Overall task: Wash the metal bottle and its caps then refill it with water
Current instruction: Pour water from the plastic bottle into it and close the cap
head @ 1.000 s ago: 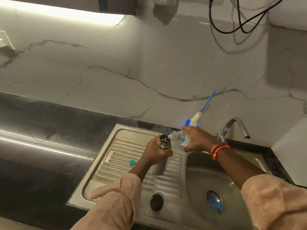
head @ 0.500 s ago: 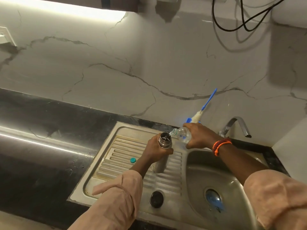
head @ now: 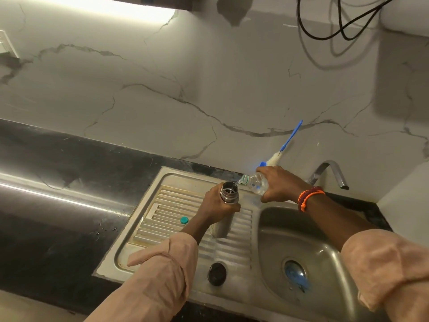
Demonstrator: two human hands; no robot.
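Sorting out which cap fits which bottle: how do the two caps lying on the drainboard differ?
The teal cap is small and bright; the black cap is clearly larger and dark. The teal cap lies mid-drainboard, left of the metal bottle; the black cap lies near the front edge, closer to the camera. Both rest loose on the ribbed steel drainboard, touched by neither hand.

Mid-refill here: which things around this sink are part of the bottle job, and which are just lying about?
Part of the job:
- metal bottle, gripped by the left hand
- clear plastic bottle, tipped by the right hand, pouring water
- black cap on the drainboard
- small teal cap on the drainboard

Lying about:
- bottle brush against the wall
- tap
- black cables
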